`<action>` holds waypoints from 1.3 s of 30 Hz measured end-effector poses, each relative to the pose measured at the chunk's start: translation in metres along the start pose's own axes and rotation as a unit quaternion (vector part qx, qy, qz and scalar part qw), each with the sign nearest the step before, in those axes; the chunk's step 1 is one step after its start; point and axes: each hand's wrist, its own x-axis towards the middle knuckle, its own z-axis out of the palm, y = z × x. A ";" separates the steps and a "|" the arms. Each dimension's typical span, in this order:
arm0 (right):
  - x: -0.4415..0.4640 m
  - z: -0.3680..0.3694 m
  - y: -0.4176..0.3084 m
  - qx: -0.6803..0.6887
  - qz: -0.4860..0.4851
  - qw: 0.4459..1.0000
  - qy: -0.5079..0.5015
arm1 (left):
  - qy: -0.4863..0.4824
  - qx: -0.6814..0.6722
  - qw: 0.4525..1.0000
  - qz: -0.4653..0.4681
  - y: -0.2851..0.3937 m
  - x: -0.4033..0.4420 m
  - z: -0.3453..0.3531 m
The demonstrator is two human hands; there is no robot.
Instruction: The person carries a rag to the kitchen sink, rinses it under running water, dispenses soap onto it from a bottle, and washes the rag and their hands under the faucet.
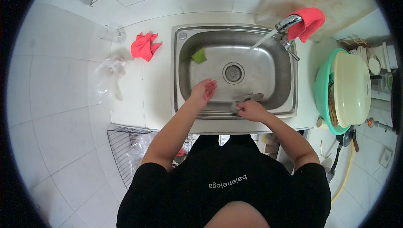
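Note:
My left hand is over the front left part of the steel sink, palm turned up, fingers loosely apart, with nothing in it. Near the sink's front wall, my right hand has its fingers closed on a grey, crumpled scrubber or cloth; its exact kind is unclear. A green sponge or cloth lies at the basin's left side. Water runs from the faucet into the basin, behind and right of the drain.
A red cloth, a clear glass and a plastic bag lie on the left counter. Another red cloth hangs over the faucet. At the right stand a green basin and a cream basin.

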 end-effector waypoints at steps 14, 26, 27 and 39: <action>0.246 0.110 -0.024 0.104 0.003 0.965 0.240 | 0.042 -0.003 0.963 0.267 0.047 -0.063 -0.008; 0.063 0.069 -0.066 0.092 -0.131 0.982 0.100 | -0.052 0.040 0.983 0.174 0.022 -0.022 0.027; 0.050 0.070 -0.061 0.065 -0.188 0.969 0.149 | -0.060 0.044 0.982 0.172 0.018 -0.018 0.031; -0.115 -0.023 0.114 -0.150 0.133 0.940 0.277 | -0.100 0.095 0.989 0.050 0.003 0.027 0.091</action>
